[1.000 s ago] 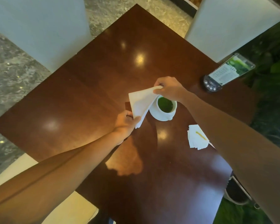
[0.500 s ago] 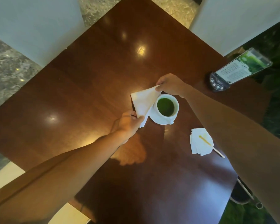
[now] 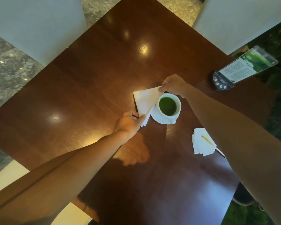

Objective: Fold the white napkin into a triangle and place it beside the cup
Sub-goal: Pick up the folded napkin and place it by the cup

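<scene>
A white napkin [image 3: 145, 102], folded into a triangle, is held just left of the cup [image 3: 169, 106] of green drink on the table [image 3: 88, 88], pinched at its near corner by the left hand [image 3: 130, 124] and its far corner by the right hand [image 3: 173, 84].

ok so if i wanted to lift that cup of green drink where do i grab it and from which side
Judging by its pose, take the cup by its handle, which pokes out over the saucer rim on the near side. Come from the near right, since the napkin and left hand crowd its left and the right hand sits behind.
</scene>
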